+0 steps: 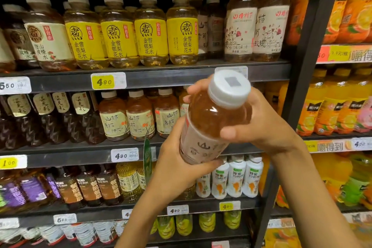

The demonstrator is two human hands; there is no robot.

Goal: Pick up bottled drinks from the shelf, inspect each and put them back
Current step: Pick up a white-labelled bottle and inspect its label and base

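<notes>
Setting: Shop shelving (pixel 161 75) of dark metal fills our view, tier above tier, packed with bottled drinks.
Held bottle: We hold one clear plastic bottle (pixel 209 123) of amber drink in front of the second tier, tilted so its cap leans toward us and to the right.
Right hand: Our right hand (pixel 261 125) wraps the bottle's upper part from the right; the thumb lies across the front just below the shoulder and the fingers curl round the far side.
Left hand: Our left hand (pixel 177 165) cups the base from below and the left, fingers curled under the bottom edge.
Cap: Wide, white, ribbed cap (pixel 229 88) with a small grey square printed on top.
Label on held bottle: Pale cream wrap with dark brush-style characters; we can read 山, the rest is blurred.
Top tier: Yellow-labelled bottles (pixel 151 30) of pale gold drink reading 金银花 and 雪梨水; beside them, on the right, cream-labelled bottles (pixel 239 24) with red flower drawings and 玫瑰.
Second tier: Amber bottles (pixel 138 115) with cream labels reading 山楂, left of our hands.
Price tags: Yellow tag (pixel 104 81) reading 4.90 on the top shelf edge; white tag (pixel 123 155) reading 4.90 on the edge below.
Right bay: Orange juice bottles (pixel 330 110), well apart from our hands.
</notes>
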